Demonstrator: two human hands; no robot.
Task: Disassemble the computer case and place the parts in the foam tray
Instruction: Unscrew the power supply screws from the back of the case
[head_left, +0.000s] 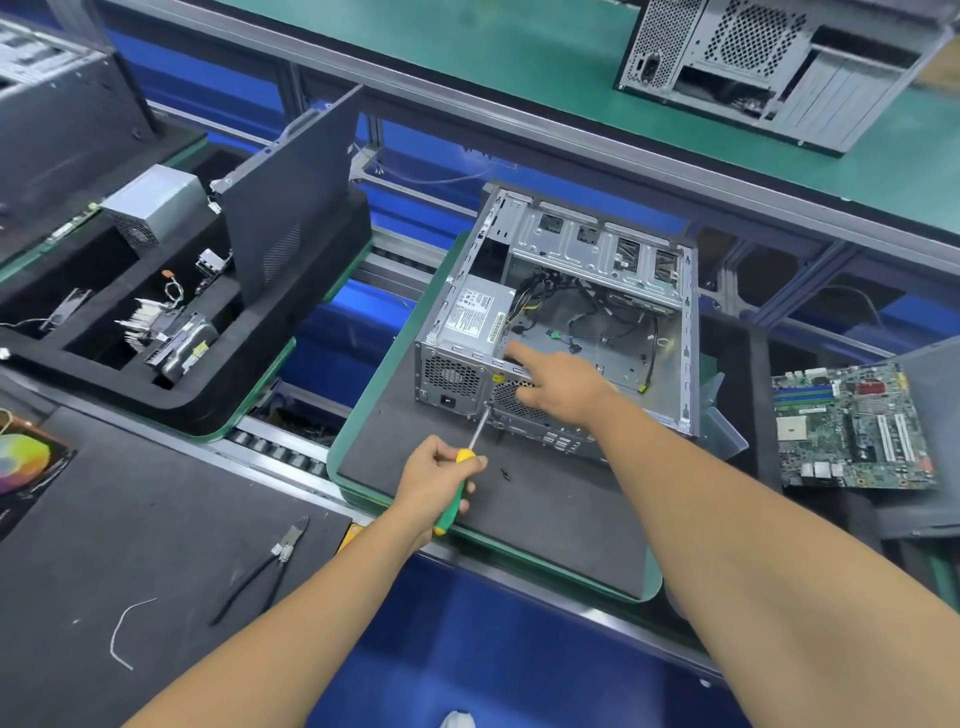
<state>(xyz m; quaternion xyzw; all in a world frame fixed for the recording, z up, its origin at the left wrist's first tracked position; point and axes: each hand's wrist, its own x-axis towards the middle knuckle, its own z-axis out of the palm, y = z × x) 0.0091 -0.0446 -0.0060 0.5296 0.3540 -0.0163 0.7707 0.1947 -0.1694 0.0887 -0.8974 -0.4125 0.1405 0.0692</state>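
The open metal computer case (597, 249) lies on a grey mat, its side panel off and loose cables inside. A grey power supply (475, 317) sits in its near left corner. My left hand (436, 483) grips a yellow and green screwdriver (454, 491), whose tip touches the case's rear panel below the power supply. My right hand (558, 387) rests on the rear top edge of the case, index finger stretched toward the power supply. A small black screw (505, 473) lies on the mat. The black foam tray (130, 332) at left holds several removed parts.
A dark side panel (291, 208) leans upright in the foam tray beside a grey box. A motherboard (852, 426) lies to the right. Black cutters (270, 566) and a white wire scrap rest on the near left mat. Another case (779, 67) stands on the far green bench.
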